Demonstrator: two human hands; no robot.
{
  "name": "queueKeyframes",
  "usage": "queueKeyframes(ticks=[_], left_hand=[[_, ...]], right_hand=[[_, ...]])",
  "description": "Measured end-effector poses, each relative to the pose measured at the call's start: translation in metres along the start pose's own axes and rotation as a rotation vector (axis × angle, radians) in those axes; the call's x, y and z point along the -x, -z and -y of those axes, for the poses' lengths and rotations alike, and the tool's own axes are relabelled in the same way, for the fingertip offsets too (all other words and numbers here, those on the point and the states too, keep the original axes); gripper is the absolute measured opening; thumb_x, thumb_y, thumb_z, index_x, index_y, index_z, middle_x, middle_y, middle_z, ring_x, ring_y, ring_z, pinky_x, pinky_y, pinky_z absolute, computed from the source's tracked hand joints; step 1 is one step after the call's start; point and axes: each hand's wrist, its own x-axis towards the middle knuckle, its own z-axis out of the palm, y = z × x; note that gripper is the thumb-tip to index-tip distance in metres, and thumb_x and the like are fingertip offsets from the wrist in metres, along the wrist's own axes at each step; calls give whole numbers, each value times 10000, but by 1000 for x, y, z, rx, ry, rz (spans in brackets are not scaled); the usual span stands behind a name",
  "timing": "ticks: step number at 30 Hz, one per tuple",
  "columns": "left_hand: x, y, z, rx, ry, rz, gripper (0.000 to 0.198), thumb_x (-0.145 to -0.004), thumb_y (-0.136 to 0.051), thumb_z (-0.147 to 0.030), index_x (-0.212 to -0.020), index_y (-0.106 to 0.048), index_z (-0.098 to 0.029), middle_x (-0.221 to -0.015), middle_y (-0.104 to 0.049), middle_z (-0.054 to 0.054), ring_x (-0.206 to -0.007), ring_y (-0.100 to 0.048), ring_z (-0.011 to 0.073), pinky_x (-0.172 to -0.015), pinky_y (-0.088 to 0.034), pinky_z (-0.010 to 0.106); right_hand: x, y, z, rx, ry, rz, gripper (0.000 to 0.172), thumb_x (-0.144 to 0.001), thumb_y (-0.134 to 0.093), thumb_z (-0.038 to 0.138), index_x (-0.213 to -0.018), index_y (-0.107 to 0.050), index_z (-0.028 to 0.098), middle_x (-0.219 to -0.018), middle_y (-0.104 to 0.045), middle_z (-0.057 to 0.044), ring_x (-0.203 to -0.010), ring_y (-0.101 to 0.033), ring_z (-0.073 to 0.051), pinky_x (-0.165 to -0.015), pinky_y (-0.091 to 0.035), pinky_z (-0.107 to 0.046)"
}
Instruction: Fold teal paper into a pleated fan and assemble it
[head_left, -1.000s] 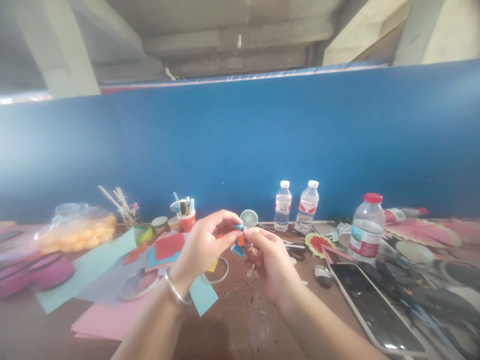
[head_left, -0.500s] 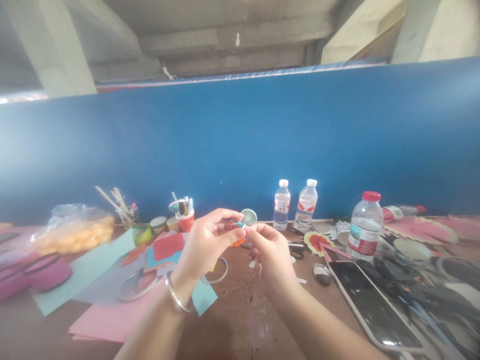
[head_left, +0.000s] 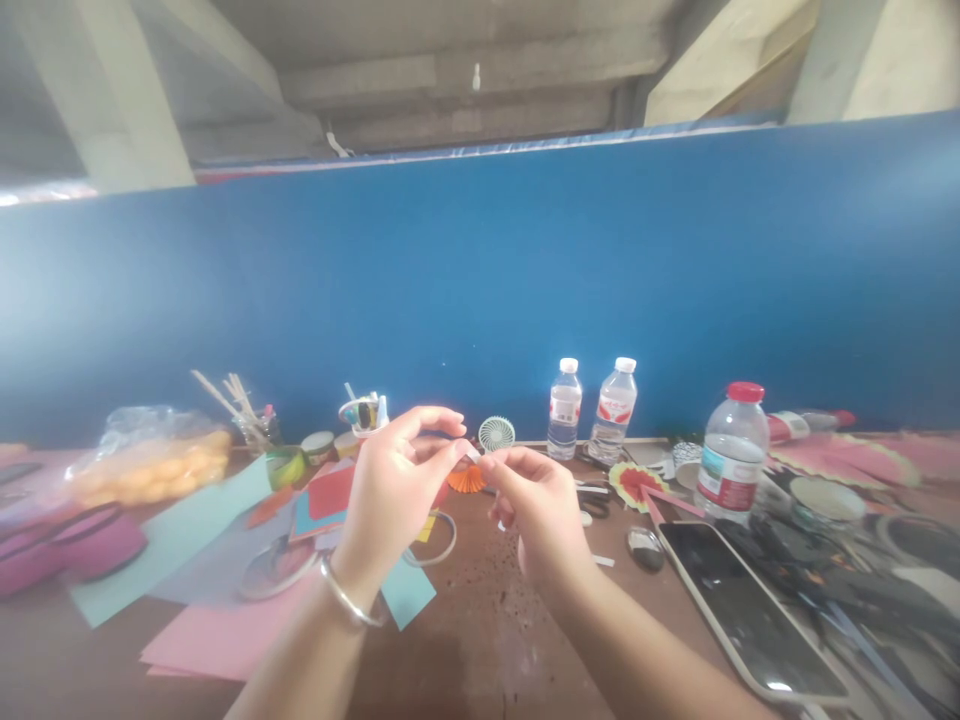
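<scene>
My left hand (head_left: 394,490), wearing a silver bangle (head_left: 349,597) on the wrist, is held up over the table with its index finger raised and its thumb against a small white piece (head_left: 472,453). From the other side, the thumb and finger of my right hand (head_left: 544,500) pinch the same piece. Whether it is paper or tape is too small to tell. Just behind the fingertips lies an orange pleated paper fan (head_left: 466,480), partly covered by the hands. A small round fan with a pale grille (head_left: 496,434) stands farther back.
Coloured paper sheets (head_left: 202,630) and a bag of orange-yellow items (head_left: 150,470) are at left. Two water bottles (head_left: 564,410) stand at the back. On the right are a large red-capped bottle (head_left: 731,460), a phone (head_left: 750,605) and a pleated paper flower (head_left: 636,485).
Both hands have shifted slightly left. A small blue thing seen at the fingertips is no longer visible there, and the white piece shows between them. More of the orange pleated fan is uncovered.
</scene>
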Motion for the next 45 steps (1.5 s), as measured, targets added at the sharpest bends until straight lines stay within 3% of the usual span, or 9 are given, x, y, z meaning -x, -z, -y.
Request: queueKeyframes(ticks=[20, 27, 32, 35, 39, 45], left_hand=[[2, 4, -2, 48, 18, 29, 146, -673, -551, -207, -815, -577, -183, -632, -611, 5, -558, -587, 125, -520, -498, 229], [-1, -3, 1, 208, 40, 37, 244, -670, -561, -211, -909, -526, -175, -803, -563, 16, -549, -556, 78, -510, -483, 206], [-3, -4, 3, 385, 103, 160, 456, -596, -640, -193, -1014, -456, -180, -847, -543, 27, -668, -565, 107, -556, -485, 211], [-2, -3, 1, 319, 125, 210, 450, -583, -655, -212, -996, -481, -174, -795, -581, 30, -686, -576, 132, -586, -489, 237], [2, -5, -1, 140, 88, 113, 311, -653, -592, -274, -939, -539, -165, -680, -622, 27, -602, -580, 136, -562, -478, 249], [2, -6, -2, 103, 47, 10, 285, -698, -545, -277, -963, -537, -172, -694, -633, 17, -611, -589, 129, -583, -473, 238]], right_hand=[[2, -3, -3, 51, 51, -12, 198, -605, -634, 332, -564, -579, 146, -404, -453, 51, -346, -327, -41, -375, -325, -183], [1, -2, -3, 43, 66, -14, 226, -616, -624, 362, -599, -575, 142, -458, -485, 39, -350, -353, -43, -368, -319, -188], [3, -3, 0, -20, 77, -42, 215, -615, -627, 355, -596, -574, 147, -465, -492, 36, -358, -351, -43, -363, -306, -183], [3, -3, 0, -48, 66, -48, 211, -620, -626, 353, -601, -575, 149, -466, -490, 37, -361, -347, -42, -365, -302, -181], [2, -2, 1, -66, 62, -26, 214, -623, -624, 354, -620, -584, 143, -504, -516, 23, -377, -374, -50, -380, -326, -191], [2, -3, -1, -107, 41, 5, 244, -612, -632, 326, -758, -592, 135, -609, -580, -10, -401, -438, -63, -392, -350, -197]])
